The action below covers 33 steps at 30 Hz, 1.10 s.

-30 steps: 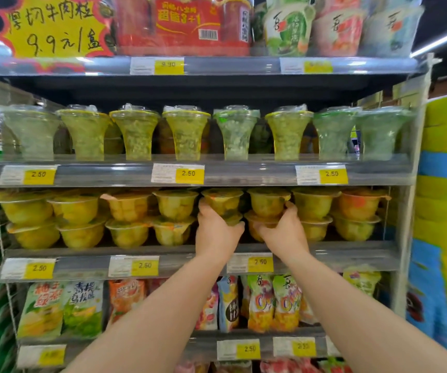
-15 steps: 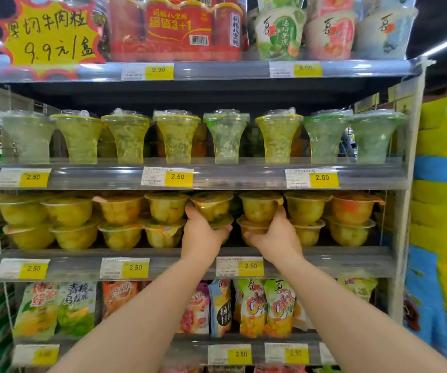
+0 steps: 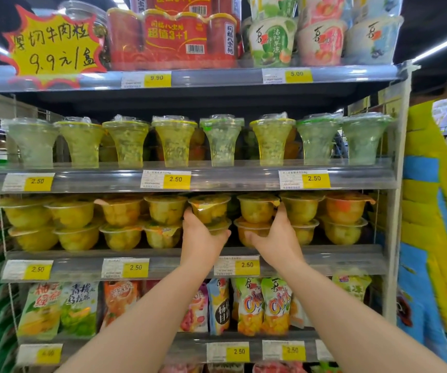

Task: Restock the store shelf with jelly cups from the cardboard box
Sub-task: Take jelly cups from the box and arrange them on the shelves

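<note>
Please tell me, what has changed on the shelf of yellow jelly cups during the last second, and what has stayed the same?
Almost nothing changed. The left hand and right hand keep gripping the two middle stacks of jelly cups on the shelf; only the camera tilted upward. No cup was released or added.

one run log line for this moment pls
phase: placing | left hand: on a two-high stack of jelly cups | right hand: on the next stack | shelf: third down | cardboard box: out of view

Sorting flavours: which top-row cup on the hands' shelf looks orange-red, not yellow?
The rightmost top-row cup; its contents are orange-red, the others yellow.
</note>
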Each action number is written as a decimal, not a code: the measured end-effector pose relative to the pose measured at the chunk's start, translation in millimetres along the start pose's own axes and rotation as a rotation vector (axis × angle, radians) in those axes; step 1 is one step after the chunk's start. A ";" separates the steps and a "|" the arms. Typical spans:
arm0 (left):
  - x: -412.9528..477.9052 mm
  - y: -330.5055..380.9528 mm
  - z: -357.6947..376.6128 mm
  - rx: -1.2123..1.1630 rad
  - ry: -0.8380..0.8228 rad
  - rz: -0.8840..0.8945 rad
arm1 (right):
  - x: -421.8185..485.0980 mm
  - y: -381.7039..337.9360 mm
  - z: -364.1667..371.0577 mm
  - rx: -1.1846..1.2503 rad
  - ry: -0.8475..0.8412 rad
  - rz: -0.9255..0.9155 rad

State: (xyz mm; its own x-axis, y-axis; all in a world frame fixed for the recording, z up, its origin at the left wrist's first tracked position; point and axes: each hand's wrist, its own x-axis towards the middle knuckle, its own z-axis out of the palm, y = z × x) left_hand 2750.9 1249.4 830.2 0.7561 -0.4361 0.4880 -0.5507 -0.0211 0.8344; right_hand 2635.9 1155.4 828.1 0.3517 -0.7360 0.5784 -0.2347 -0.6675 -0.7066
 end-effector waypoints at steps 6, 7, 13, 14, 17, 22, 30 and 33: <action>-34.8 -1.3 15.1 0.341 0.103 0.144 | -11.8 12.9 -21.3 -0.010 0.051 -0.092; -38.9 0.9 17.7 0.407 0.128 0.164 | -12.1 14.5 -25.1 -0.016 0.070 -0.099; -50.9 22.4 45.6 0.458 0.109 0.296 | -5.8 32.8 -56.4 -0.061 0.225 -0.118; -51.9 27.9 51.4 0.439 0.091 0.321 | -4.5 36.9 -62.1 -0.078 0.259 -0.127; -54.4 44.4 72.9 0.340 -0.021 0.343 | 2.9 51.8 -79.4 -0.178 0.394 -0.092; -65.1 57.8 112.7 0.268 -0.137 0.286 | 14.3 76.9 -106.1 -0.241 0.468 0.050; -50.2 67.7 145.3 0.193 -0.157 0.185 | 40.7 99.4 -120.4 -0.030 0.121 0.171; -40.1 66.4 148.8 0.140 -0.173 0.155 | 43.9 99.8 -123.9 -0.076 0.101 0.169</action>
State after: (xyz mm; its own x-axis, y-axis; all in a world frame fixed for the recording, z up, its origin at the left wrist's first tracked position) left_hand 2631.4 1131.7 827.9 0.5939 -0.5907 0.5462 -0.7081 -0.0614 0.7035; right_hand 2515.6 1042.5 833.5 0.2093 -0.8435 0.4947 -0.3517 -0.5370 -0.7668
